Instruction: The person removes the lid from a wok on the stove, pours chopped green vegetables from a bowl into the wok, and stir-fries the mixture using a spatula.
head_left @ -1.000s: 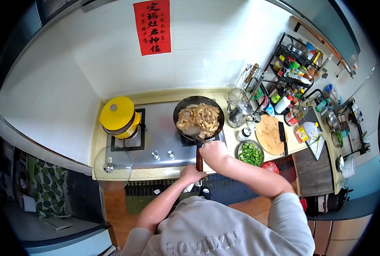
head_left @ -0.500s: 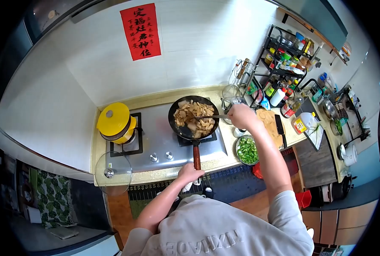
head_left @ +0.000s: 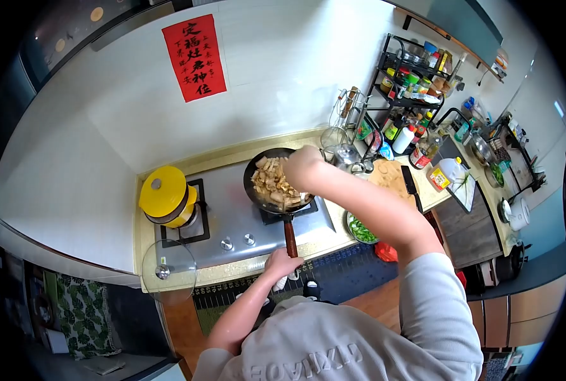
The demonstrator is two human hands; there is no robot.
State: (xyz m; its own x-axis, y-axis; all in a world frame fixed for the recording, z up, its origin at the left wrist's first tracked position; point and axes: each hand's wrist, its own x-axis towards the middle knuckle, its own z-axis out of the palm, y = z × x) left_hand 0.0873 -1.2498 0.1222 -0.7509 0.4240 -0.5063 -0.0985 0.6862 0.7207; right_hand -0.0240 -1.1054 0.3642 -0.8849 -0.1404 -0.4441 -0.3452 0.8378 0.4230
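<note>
A black pan [head_left: 251,190] with a brown handle sits on the right burner. Sliced, browned food [head_left: 273,181] fills much of it. My left hand [head_left: 283,262] is closed round the end of the pan's handle. Over the pan's upper right side is my right hand [head_left: 304,168], with its fingers closed. The spatula seen in it earlier is hidden now behind the hand and arm. Partly covered by my right forearm, a bowl of chopped green peppers [head_left: 361,230] stands to the right of the stove.
A yellow pot [head_left: 163,190] stands on the left burner, with a glass lid [head_left: 168,270] at the counter's front left. Rightward are a cutting board [head_left: 387,176], a black knife [head_left: 409,180], a metal pitcher [head_left: 346,156], a spice rack [head_left: 410,82] and an oil jug [head_left: 446,173].
My right hand has moved from the pan's front edge out to the right, then back left over the pan. My left hand stays on the handle. The camera view has shifted.
</note>
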